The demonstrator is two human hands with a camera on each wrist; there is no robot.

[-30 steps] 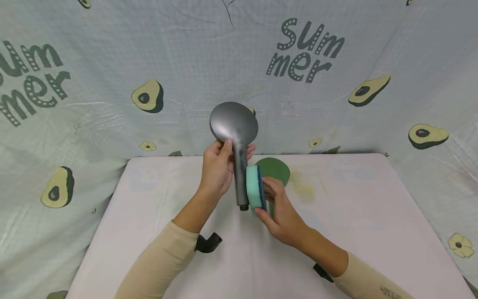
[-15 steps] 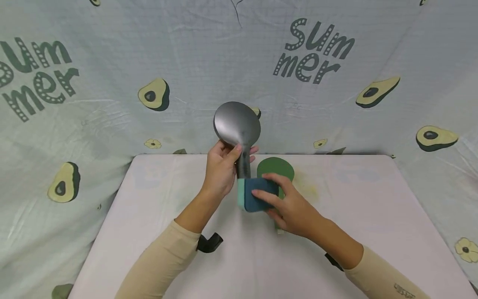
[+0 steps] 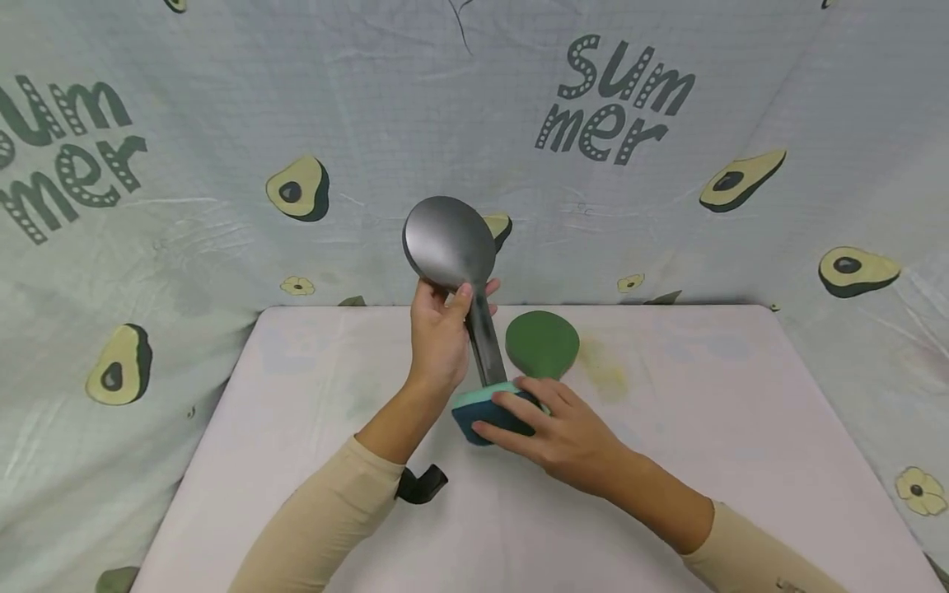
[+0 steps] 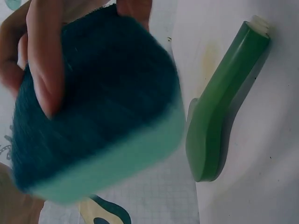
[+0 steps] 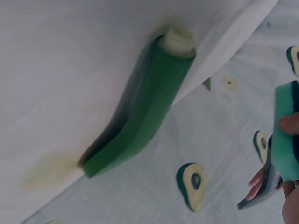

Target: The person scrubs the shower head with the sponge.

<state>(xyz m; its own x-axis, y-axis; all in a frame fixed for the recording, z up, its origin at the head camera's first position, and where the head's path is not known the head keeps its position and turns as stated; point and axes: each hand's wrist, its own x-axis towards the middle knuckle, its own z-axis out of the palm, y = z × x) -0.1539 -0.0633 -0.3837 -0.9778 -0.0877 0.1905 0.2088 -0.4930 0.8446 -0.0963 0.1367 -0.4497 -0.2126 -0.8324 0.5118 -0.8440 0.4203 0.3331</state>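
Note:
A dark grey shower head (image 3: 451, 240) is held up above the table by my left hand (image 3: 441, 342), whose thumb lies over the top of its handle. My right hand (image 3: 559, 436) grips a two-layer sponge (image 3: 493, 414), light green foam with a dark blue scouring side, at the handle's lower end and hiding that end. In the left wrist view the sponge (image 4: 103, 102) fills much of the frame, slightly blurred. The right wrist view has the sponge (image 5: 284, 135) at its right edge, with part of the grey shower head (image 5: 264, 189) behind it.
A green shower head (image 3: 543, 342) lies on the white table (image 3: 704, 412), behind the right hand; its pale threaded end (image 5: 178, 41) shows in the right wrist view. A black strap (image 3: 423, 484) hangs by the left forearm. A patterned cloth (image 3: 415, 99) covers the wall behind.
The right hand has turned the sponge from the handle's right side, across its front, to its lower end. The grey shower head has tilted, its head shifting slightly left.

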